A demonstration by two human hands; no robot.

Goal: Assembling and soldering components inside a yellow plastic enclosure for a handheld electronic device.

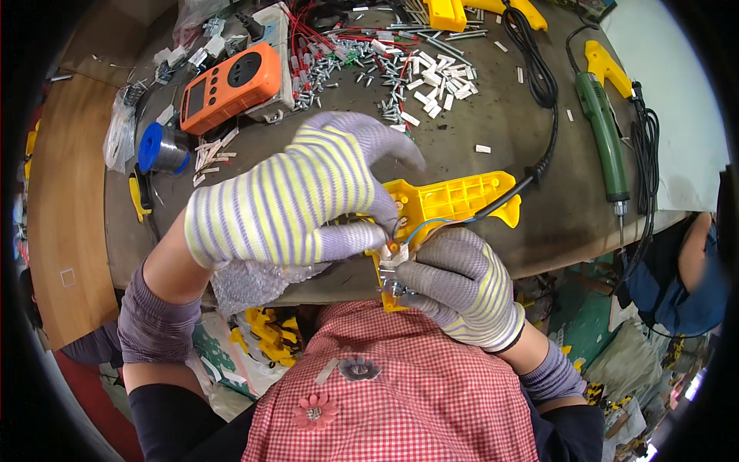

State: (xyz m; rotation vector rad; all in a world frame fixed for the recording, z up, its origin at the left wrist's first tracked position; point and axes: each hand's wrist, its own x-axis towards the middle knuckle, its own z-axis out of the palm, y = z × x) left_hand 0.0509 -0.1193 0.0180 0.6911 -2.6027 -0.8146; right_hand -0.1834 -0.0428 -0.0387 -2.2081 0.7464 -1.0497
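Head view | both hands [362, 231] curled, pinching yellow housing [454, 202]

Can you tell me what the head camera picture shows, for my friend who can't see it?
Two striped-gloved hands, left and right, hold a yellow plastic shell with thin wires and a black cord. An orange meter, scattered screws and a green screwdriver lie on the table.

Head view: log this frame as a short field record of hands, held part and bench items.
left hand: gloved, fingertips pinching at thin wires over the housing
right hand: gloved, gripping the lower end of the yellow plastic housing half
cable: black cord runs into the housing
bench: orange meter, green electric screwdriver, solder spool, loose screws
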